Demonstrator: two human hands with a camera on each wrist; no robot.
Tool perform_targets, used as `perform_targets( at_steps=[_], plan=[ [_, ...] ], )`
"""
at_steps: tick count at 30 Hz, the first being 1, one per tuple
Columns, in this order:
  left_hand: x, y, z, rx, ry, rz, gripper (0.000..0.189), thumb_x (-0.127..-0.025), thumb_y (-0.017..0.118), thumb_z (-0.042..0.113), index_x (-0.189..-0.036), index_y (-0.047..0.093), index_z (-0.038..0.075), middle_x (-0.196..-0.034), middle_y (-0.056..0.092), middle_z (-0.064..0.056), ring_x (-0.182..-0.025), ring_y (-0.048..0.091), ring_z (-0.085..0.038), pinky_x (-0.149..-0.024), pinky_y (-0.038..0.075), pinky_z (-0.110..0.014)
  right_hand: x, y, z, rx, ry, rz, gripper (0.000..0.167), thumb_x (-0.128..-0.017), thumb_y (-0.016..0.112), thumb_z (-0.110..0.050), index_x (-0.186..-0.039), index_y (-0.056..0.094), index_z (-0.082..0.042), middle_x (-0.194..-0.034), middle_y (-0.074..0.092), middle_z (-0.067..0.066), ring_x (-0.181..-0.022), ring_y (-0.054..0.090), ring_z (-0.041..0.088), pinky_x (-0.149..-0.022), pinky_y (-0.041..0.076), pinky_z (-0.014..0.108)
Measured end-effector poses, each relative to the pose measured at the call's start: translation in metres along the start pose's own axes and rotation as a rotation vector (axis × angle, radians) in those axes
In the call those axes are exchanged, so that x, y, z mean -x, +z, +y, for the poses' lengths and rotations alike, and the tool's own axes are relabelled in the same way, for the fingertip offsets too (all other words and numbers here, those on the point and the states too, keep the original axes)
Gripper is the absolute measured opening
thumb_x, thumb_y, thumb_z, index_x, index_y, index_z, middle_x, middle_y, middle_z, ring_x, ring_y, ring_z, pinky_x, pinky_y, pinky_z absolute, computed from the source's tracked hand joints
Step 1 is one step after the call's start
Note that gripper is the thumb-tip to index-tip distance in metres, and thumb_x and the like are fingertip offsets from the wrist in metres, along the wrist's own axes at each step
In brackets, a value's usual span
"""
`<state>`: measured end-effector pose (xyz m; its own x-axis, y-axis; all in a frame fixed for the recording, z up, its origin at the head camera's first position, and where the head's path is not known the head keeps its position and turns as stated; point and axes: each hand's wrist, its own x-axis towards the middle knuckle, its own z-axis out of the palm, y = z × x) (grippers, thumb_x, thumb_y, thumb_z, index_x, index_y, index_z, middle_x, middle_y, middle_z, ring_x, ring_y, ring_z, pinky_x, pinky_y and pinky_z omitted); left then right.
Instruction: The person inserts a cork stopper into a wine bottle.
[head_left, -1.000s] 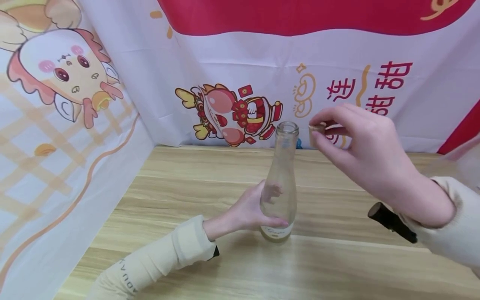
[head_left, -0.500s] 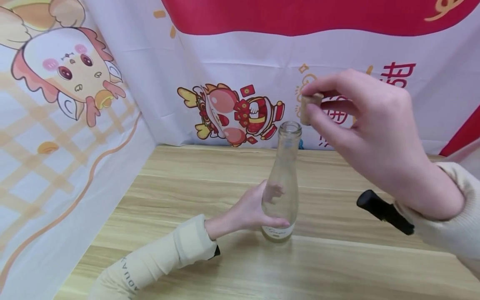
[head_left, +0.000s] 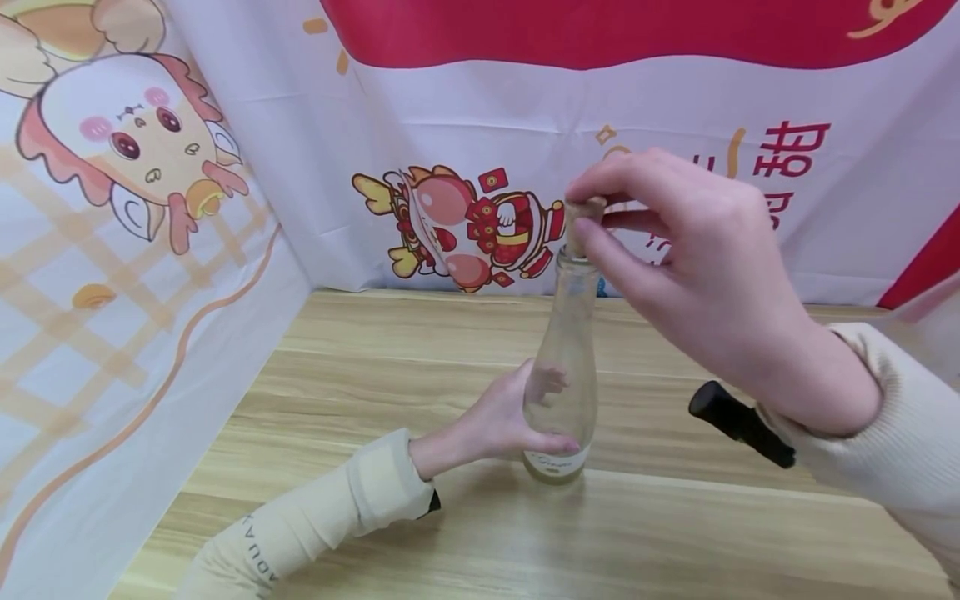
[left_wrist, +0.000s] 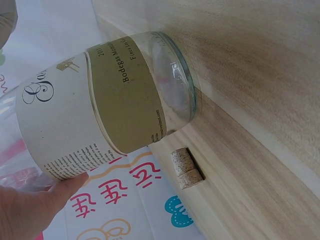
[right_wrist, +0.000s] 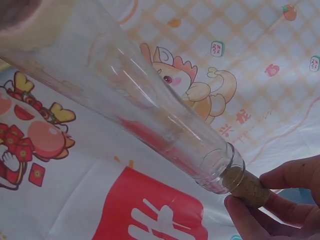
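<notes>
Pinches the cork (right_wrist: 249, 188) in the right grip (head_left: 693, 246) at, perhaps just inside, the mouth of the bottle (head_left: 566, 354), curls the left grip (head_left: 504, 423) round that bottle short of the surface's (head_left: 405, 379) far edge, and could jam the cork by pushing askew.

Head view: the cork (head_left: 588, 210) is partly covered by the right hand (head_left: 690, 242); the left hand's (head_left: 506, 421) far fingers are blurred through the bottle (head_left: 567, 333). Left wrist view: the neck is cut off at left. Right wrist view: the base is cut off at left, the right hand at right.
</notes>
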<state>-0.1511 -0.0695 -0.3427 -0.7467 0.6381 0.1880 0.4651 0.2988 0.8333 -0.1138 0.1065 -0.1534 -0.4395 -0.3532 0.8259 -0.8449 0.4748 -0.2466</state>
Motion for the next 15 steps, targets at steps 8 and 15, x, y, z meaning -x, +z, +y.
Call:
perform_targets(
  at_steps=[8,15],
  plan=[
    [0.0,0.0,-0.001,0.002,0.014,0.004,0.076,-0.067,0.081,0.024,-0.128,0.038,0.01,-0.124,0.052,-0.005,-0.111,0.054,-0.022,-0.088,0.047,-0.026,0.005,0.004,0.005,0.006,0.02,-0.023,0.017,-0.085,0.061,-0.009,-0.101,0.064,-0.005,-0.095,0.063,-0.009,-0.088,0.06,0.006,-0.078,0.051,0.019],
    [0.0,0.001,-0.002,-0.007,0.024,0.008,0.075,-0.067,0.082,0.023,-0.127,0.039,0.009,-0.124,0.052,-0.006,-0.109,0.054,-0.014,-0.088,0.048,-0.031,0.013,0.008,0.014,0.022,-0.006,-0.017,0.017,-0.085,0.062,-0.012,-0.102,0.065,-0.013,-0.097,0.063,-0.01,-0.089,0.061,0.007,-0.078,0.05,0.019]
  ],
)
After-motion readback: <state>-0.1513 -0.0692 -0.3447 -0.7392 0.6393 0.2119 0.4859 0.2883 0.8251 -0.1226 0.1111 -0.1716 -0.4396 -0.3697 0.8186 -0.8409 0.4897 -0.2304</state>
